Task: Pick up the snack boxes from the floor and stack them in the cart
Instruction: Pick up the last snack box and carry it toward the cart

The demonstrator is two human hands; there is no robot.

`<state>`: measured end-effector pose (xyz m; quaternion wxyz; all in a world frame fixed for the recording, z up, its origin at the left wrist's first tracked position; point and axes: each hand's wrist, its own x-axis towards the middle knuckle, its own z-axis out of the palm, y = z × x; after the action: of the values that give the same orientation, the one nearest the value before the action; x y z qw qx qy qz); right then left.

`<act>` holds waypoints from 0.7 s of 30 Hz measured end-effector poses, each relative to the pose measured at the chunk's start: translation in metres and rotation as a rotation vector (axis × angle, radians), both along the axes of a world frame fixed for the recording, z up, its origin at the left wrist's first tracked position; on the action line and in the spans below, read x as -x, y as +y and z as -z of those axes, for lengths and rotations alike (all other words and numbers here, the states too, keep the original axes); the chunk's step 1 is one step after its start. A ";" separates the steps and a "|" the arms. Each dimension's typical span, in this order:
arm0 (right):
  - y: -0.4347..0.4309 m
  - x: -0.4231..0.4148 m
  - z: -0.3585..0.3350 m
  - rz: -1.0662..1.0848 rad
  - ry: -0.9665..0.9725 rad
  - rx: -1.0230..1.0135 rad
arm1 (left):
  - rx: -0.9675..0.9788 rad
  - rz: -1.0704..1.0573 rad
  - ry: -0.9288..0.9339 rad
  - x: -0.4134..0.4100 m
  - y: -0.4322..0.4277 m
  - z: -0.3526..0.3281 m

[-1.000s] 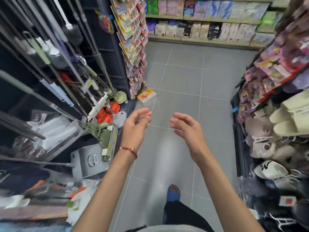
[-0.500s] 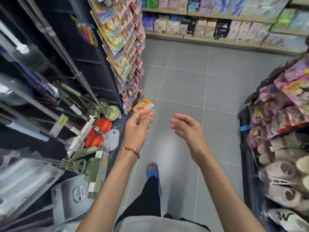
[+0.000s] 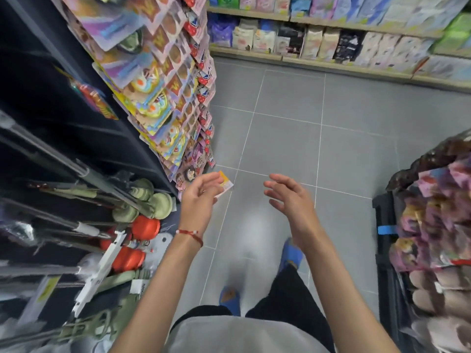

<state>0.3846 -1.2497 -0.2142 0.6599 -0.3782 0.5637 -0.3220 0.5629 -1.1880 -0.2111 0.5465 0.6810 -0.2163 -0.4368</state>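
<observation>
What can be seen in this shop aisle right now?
snack box: one, yellow-orange, on the floor at the left rack's foot, partly behind the left hand's fingers
card packs: many, multicoloured, hanging on the left rack
plunger heads: several, red and green, lower left
packets: many, pastel, far shelf
bin: one, black, right, piled with soft goods
floor: grey tiles
shoes: two, blue, below
bracelet: one, red, left wrist
left hand: empty, outstretched
right hand: empty, outstretched

Shop aisle (stocked shelves (image 3: 331, 44))
</observation>
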 end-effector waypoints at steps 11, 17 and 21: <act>-0.217 -0.019 0.031 -0.315 0.056 -0.069 | -0.085 -0.350 0.062 0.002 -0.167 0.024; -0.293 -0.044 0.043 -0.518 0.120 -0.087 | -0.151 -0.508 0.145 0.006 -0.231 0.029; -0.321 -0.068 0.058 -0.590 0.167 -0.113 | -0.179 -0.540 0.222 -0.009 -0.257 0.044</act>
<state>0.4521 -1.5710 -0.2726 0.6963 -0.5132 0.4990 -0.0524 0.5715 -1.4454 -0.2554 0.6011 0.7073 0.0730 -0.3647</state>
